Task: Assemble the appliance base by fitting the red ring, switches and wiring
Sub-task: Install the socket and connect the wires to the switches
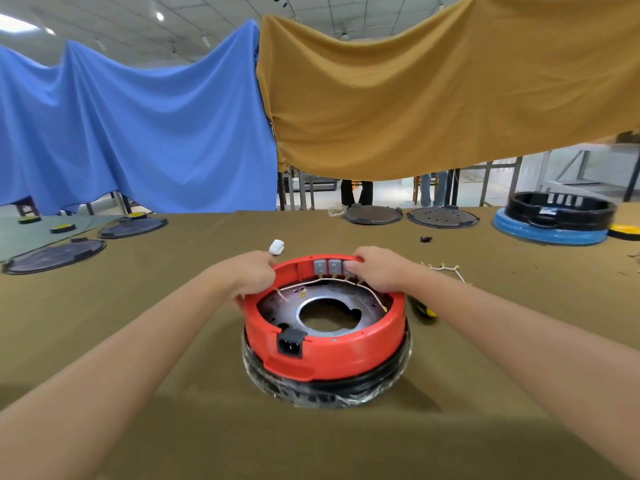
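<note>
Head camera: a round red plastic ring (332,355) sits on a black appliance base wrapped in clear film (325,389), at the middle of a worktop covered in olive-brown cloth (138,341). The left hand (254,277) grips the ring's far-left rim, fingers curled over the edge. The right hand (379,270) rests on the far-right rim, its fingertips pressing at the rightmost of three grey rectangular switches (334,266) seated side by side in the ring's far wall; whether it pinches that switch cannot be told. A thin white wire with brass terminals (346,284) arcs beneath the switches across a metal plate with a large central hole (329,315). A black power socket (290,342) is set in the ring's near wall.

Just beyond the left hand lies a small white plastic part (276,247). To the right of the ring lie a spare white wire harness (445,270) and a green-and-yellow tool handle (424,308), partly hidden by the right forearm. Dark round plates (372,214) line the far edge, beside a black base on a blue ring (554,220). Blue cloth (138,133) and mustard cloth (433,98) hang behind.
</note>
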Available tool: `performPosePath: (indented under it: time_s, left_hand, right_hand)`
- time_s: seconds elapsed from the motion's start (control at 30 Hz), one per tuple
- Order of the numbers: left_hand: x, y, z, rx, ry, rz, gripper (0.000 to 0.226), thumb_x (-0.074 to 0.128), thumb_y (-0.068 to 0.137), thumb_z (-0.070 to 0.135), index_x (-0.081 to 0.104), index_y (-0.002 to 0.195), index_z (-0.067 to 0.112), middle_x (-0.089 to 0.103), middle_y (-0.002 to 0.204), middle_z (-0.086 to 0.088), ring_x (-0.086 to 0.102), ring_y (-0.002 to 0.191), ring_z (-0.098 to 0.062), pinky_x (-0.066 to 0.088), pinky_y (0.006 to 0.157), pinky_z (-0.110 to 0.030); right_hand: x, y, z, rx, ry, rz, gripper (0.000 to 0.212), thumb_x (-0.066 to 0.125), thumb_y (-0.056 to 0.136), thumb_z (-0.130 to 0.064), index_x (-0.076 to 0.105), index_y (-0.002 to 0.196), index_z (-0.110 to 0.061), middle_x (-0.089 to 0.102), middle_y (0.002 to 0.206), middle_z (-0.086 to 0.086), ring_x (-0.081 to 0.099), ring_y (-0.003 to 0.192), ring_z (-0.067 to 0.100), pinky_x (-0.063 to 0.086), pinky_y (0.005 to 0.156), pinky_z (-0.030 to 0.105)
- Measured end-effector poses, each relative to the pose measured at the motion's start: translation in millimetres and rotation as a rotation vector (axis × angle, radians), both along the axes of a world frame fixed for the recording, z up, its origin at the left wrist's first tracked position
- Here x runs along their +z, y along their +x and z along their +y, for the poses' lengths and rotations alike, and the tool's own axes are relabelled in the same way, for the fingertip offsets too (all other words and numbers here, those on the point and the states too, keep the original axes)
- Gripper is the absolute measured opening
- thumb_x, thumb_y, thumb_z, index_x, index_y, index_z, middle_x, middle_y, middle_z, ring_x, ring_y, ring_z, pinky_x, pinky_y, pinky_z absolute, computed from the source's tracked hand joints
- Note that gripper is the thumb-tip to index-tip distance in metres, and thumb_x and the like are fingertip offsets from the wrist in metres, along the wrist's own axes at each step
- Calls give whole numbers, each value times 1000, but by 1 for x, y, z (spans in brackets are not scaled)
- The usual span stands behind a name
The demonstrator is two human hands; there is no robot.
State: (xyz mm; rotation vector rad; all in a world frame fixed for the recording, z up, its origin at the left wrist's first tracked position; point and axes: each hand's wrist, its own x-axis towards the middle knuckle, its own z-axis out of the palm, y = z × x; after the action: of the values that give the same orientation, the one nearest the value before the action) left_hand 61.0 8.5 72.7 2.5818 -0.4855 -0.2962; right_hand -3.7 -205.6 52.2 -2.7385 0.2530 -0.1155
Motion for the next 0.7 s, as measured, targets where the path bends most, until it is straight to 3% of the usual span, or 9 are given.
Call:
performPosePath:
  time_s: [0.07,0.13,0.23,0.3,0.37,0.43,0.5,0.6,0.7]
  left_hand:
    - [0,8,-4,-1,-134,-64,33,50,95,4,60,127,6,63,123,-16,63,92,-30,50,64,-29]
    - [-2,11,-9,13,-281,-46,37,54,99,14,53,135,8,56,136,-8,58,94,-23,42,58,-23]
    - [-3,5,-13,69,-344,88,27,50,96,14,54,123,10,60,122,-3,51,80,-21,41,66,-29]
    - [-2,-4,-9,104,-237,155,18,47,93,17,54,110,13,57,114,-5,53,89,-23,46,71,-34]
    - [-2,-14,0,134,-195,239,26,47,94,24,52,117,16,51,120,-3,55,107,-25,54,67,-40]
    - [-5,-21,7,143,-213,294,34,49,93,28,49,125,16,50,122,-2,56,110,-25,58,60,-42]
    - [-8,-27,7,129,-247,318,34,52,91,23,54,122,10,60,110,-5,62,93,-21,59,56,-39]
    - [-11,-28,-1,155,-320,266,31,51,86,9,61,114,1,62,80,-11,60,60,-21,55,47,-31]
    - [-10,-16,-1,141,-429,193,29,50,84,1,61,112,-1,56,77,-11,52,47,-17,48,43,-23]
  right_hand:
    - [3,-2,-2,-85,-9,36,35,38,105,-27,52,123,-1,59,123,19,57,104,32,41,77,32]
    - [9,-8,-6,-166,-15,80,33,38,103,-21,45,128,0,57,124,22,59,92,34,48,68,38]
    - [15,-19,-10,-208,-98,164,32,33,103,-20,32,131,-5,55,113,22,60,72,33,54,54,39]
    - [13,-23,-11,-223,-176,170,32,35,100,-16,32,130,-6,55,108,20,56,66,30,49,49,37]
    - [9,-24,-9,-247,-242,125,32,42,97,-14,37,128,-6,58,115,19,57,79,31,43,55,35]
    - [6,-24,-5,-276,-255,70,29,47,95,-15,43,123,-6,61,119,17,60,100,34,41,67,36]
    - [7,-25,2,-284,-257,47,25,51,93,-15,47,116,-7,62,117,14,60,103,32,40,70,35]
    - [16,-30,9,-255,-309,90,12,56,93,-21,52,99,-11,63,97,6,57,82,25,44,66,32]
    - [30,-39,8,-253,-355,165,28,53,91,-33,53,75,-10,60,65,2,55,53,20,42,50,26]
